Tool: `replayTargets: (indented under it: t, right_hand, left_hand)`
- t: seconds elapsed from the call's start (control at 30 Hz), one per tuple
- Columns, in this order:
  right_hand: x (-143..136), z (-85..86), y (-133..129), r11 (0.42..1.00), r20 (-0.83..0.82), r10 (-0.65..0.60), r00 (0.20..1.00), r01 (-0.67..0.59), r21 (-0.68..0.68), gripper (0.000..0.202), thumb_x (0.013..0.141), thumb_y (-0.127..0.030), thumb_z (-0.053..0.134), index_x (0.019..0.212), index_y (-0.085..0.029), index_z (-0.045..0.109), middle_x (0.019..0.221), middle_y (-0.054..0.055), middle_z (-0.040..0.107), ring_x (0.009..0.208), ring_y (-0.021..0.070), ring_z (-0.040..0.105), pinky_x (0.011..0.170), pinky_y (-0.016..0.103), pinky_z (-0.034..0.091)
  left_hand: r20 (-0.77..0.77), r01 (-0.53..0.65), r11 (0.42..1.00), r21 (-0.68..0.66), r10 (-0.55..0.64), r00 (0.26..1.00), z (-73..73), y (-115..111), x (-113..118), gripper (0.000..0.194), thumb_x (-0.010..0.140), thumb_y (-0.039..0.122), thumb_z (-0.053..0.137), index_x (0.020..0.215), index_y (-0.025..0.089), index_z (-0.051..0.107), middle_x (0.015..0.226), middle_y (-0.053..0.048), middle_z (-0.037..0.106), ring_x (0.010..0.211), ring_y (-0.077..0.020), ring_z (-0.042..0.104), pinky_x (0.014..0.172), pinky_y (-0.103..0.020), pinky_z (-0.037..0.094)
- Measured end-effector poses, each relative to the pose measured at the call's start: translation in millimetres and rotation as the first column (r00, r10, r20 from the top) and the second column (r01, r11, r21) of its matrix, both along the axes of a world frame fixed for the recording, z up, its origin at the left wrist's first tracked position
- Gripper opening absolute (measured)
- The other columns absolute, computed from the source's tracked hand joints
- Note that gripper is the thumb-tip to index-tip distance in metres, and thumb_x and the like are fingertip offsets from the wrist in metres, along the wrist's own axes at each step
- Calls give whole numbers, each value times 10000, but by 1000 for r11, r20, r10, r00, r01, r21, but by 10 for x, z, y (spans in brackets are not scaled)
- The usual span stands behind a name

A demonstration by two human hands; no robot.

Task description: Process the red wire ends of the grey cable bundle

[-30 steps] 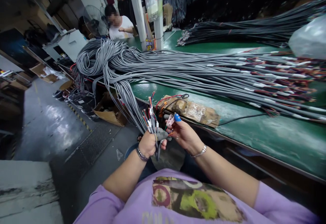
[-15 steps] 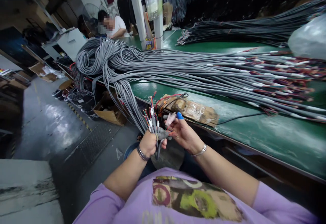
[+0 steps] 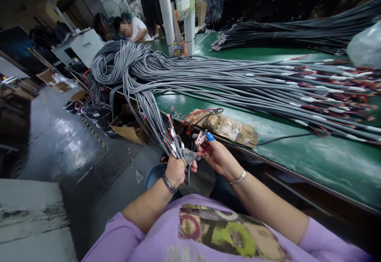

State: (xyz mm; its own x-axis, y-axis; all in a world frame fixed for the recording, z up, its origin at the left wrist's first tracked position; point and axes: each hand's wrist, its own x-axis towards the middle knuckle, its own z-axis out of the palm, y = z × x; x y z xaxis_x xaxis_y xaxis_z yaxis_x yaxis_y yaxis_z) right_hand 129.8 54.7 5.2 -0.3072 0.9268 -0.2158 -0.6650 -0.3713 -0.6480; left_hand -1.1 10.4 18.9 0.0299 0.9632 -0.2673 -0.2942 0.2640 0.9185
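Observation:
My left hand point(image 3: 176, 169), with a grey covering on its thumb, is closed round several grey cables point(image 3: 182, 152). Their split ends fan upward in coloured wires point(image 3: 172, 125), with white bands where the jackets stop. Close on the right, my right hand point(image 3: 219, 157) has a blue cover on a fingertip. It pinches a small pale pink clip-like piece point(image 3: 201, 138) whose exact kind I cannot make out. Reddish wire ends point(image 3: 202, 153) lie between the two hands, partly hidden by the fingers.
A thick bundle of grey cables point(image 3: 190, 73) lies along the green table point(image 3: 285, 147) and hangs over its near edge. A taped cardboard piece point(image 3: 235, 127) sits at that edge. Darker cables point(image 3: 282, 33) lie behind. A person point(image 3: 138, 29) works at the back left. An open carton point(image 3: 131, 129) stands below.
The view has shifted slightly. The upright wire ends in my left hand have tilted left, and the pale pink piece has turned between my right fingers. Both hands keep their hold.

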Motion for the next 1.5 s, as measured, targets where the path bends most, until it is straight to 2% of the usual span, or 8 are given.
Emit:
replayTargets:
  t: [0.27, 0.47, 0.6, 0.73, 0.93, 1.07, 1.27, 1.5]
  right_hand:
    - [-52, -23, 46, 999, -60, 35, 998, -36, -15, 376, 715, -538, 678, 703, -165, 634, 605, 6, 617, 498, 119, 538, 502, 262, 454]
    - [-80, 39, 8, 997, -66, 82, 994, -82, -5, 413, 705, -577, 662, 672, -168, 618, 552, -3, 585, 448, 130, 524, 456, 276, 441]
    - [-48, 47, -10, 997, -81, 10, 997, -16, -80, 407, 739, -581, 628, 752, -175, 636, 680, 15, 643, 520, 115, 546, 499, 252, 457]
    - [1, 40, -6, 994, -96, 53, 994, -61, -88, 422, 786, -595, 560, 804, -182, 642, 730, 25, 647, 542, 106, 543, 516, 239, 461]
    - [28, 46, 15, 992, -71, 53, 996, -61, -111, 329, 782, -512, 621, 776, -184, 649, 731, 19, 646, 586, 112, 567, 534, 236, 481]
    - [29, 40, 19, 996, -52, 40, 998, -44, -81, 290, 777, -476, 645, 750, -188, 652, 726, 18, 647, 585, 110, 557, 541, 237, 480]
    - [-5, 3, 47, 999, -35, 7, 999, -9, -46, 322, 715, -491, 705, 685, -177, 644, 607, -13, 597, 541, 87, 518, 536, 215, 464]
    - [-35, -47, 76, 1000, -16, 1, 1000, -1, -18, 364, 686, -522, 711, 686, -165, 638, 606, -1, 620, 511, 104, 518, 508, 241, 425]
  left_hand:
    - [28, 12, 999, -39, -11, 1000, -8, 78, 36, 313, 571, 383, 754, 571, 128, 572, 448, 9, 547, 379, -79, 487, 385, -198, 429]
    - [-2, 26, 999, -26, -26, 1000, -45, 100, 47, 359, 582, 431, 749, 560, 133, 552, 441, 18, 529, 376, -77, 478, 380, -199, 421]
    - [12, -3, 999, -37, 3, 1000, -10, 78, 35, 343, 575, 414, 753, 579, 132, 559, 443, 18, 532, 382, -74, 476, 393, -197, 422]
    - [0, -18, 1000, -25, 18, 1000, 5, 12, 22, 333, 586, 412, 743, 581, 131, 565, 452, 9, 547, 379, -79, 476, 389, -204, 420]
    - [-52, -45, 999, -8, 45, 998, -31, -66, 8, 351, 601, 440, 729, 560, 131, 567, 464, 1, 552, 396, -88, 491, 412, -221, 442]
    - [-46, -54, 999, -2, 53, 998, 5, -67, 3, 364, 592, 451, 736, 559, 135, 558, 461, 3, 549, 391, -85, 482, 410, -219, 433]
    - [-1, -57, 998, 7, 57, 998, 47, -26, 21, 347, 595, 432, 734, 569, 137, 550, 455, 9, 546, 384, -82, 484, 394, -204, 410]
    - [-35, -27, 999, -45, 26, 999, 26, 56, 72, 367, 559, 445, 752, 580, 140, 550, 443, 18, 532, 389, -81, 482, 407, -209, 425]
